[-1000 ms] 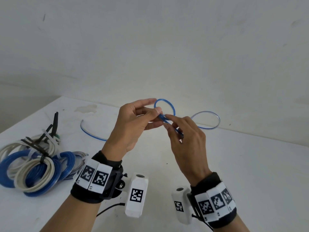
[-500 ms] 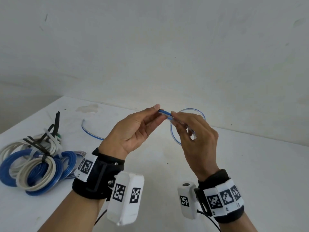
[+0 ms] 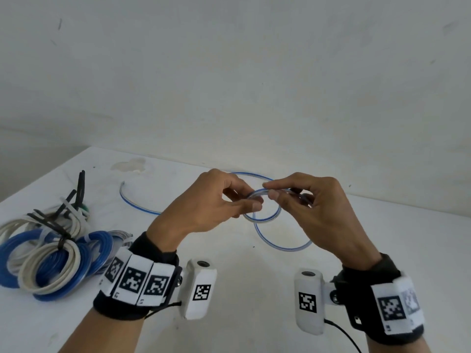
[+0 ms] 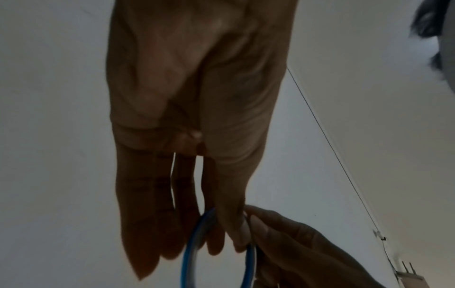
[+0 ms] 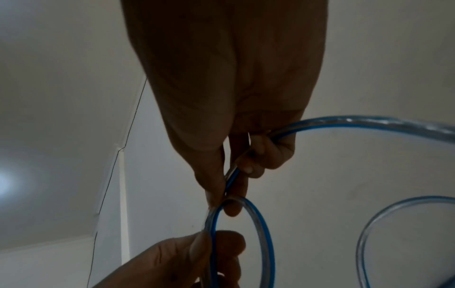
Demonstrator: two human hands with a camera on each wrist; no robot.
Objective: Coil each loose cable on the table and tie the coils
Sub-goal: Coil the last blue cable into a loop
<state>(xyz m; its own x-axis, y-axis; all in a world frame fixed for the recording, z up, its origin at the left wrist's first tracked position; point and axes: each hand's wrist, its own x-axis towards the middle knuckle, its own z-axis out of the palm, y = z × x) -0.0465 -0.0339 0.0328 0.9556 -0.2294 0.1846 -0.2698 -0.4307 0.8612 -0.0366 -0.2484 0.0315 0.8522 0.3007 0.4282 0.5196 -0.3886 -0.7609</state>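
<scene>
A thin blue-striped clear cable (image 3: 265,220) forms small loops between my hands above the white table (image 3: 254,289). My left hand (image 3: 251,201) pinches one loop between thumb and fingers; in the left wrist view the cable (image 4: 189,253) runs past the fingertips. My right hand (image 3: 270,191) pinches the same cable from the right, and in the right wrist view the cable (image 5: 231,179) passes between its thumb and fingers. A larger loop (image 3: 280,244) hangs below, and the cable's loose tail (image 3: 132,206) lies on the table at the back left.
A pile of tied coils, blue (image 3: 15,253) and off-white (image 3: 46,271), sits at the table's left edge with black ties (image 3: 76,192) sticking up. A plain wall rises behind the table.
Both hands have dropped lower and turned knuckles-up. The single loop held half a second ago has become a small loop with a bigger one hanging under it.
</scene>
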